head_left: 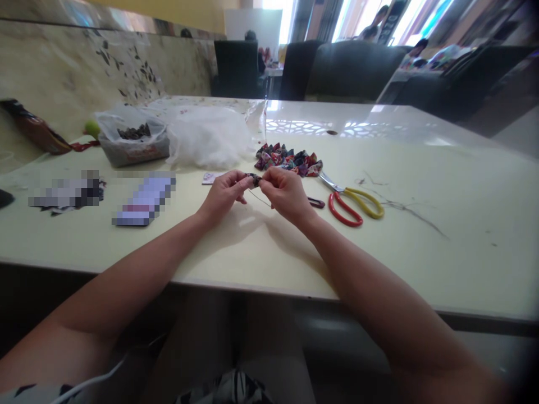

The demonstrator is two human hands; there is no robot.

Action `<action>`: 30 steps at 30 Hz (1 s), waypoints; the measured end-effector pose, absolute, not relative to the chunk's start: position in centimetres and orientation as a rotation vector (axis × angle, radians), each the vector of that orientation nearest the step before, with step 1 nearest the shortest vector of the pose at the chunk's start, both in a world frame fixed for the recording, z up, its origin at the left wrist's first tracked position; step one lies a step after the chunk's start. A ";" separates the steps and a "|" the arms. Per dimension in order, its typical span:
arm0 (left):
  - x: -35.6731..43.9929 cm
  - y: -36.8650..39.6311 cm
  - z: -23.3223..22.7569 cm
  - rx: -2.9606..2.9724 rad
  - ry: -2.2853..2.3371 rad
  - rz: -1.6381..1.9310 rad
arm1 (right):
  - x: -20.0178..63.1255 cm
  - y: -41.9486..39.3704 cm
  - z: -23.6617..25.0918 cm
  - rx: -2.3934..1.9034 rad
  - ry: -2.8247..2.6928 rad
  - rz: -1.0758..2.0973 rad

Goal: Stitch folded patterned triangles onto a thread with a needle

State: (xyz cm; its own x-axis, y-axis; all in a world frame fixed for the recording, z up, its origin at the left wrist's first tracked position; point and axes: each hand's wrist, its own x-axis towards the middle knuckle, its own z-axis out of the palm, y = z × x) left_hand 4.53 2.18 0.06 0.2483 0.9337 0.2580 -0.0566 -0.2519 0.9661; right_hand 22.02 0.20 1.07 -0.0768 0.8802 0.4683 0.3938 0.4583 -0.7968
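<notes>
Between my two hands, above the table (236, 252), is a small dark patterned piece of fabric (254, 179). My left hand (227, 193) pinches its left end, and my right hand (284, 191) pinches the right end. A thin thread hangs below the piece, between the fingers. Just behind my hands lies a heap of small, colourful, pointed fabric pieces (290, 159). To the right of my right hand rest scissors (346, 209) with one red and one yellow handle. A small dark red tool (316, 202) lies partly hidden behind my right hand.
White fluffy stuffing (210, 134) in clear plastic sits at the back, beside a plastic bag (135, 148) of dark bits. A blurred-out phone-like object (145, 199) lies left, near a brown bottle (37, 129). Loose threads (404, 206) are strewn right. Chairs (353, 70) and people are beyond.
</notes>
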 end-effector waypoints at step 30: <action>4.4 2.2 0.2 1.493 0.849 1.172 | 22.2 0.1 1.1 -1.092 -1.746 0.638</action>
State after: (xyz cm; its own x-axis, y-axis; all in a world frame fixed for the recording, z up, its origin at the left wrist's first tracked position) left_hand 4.41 2.19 0.23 0.2797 0.9284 0.2445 -0.0563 -0.2384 0.9695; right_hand 22.17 0.08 1.13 -0.1546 0.8835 0.4422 0.3900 0.4658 -0.7943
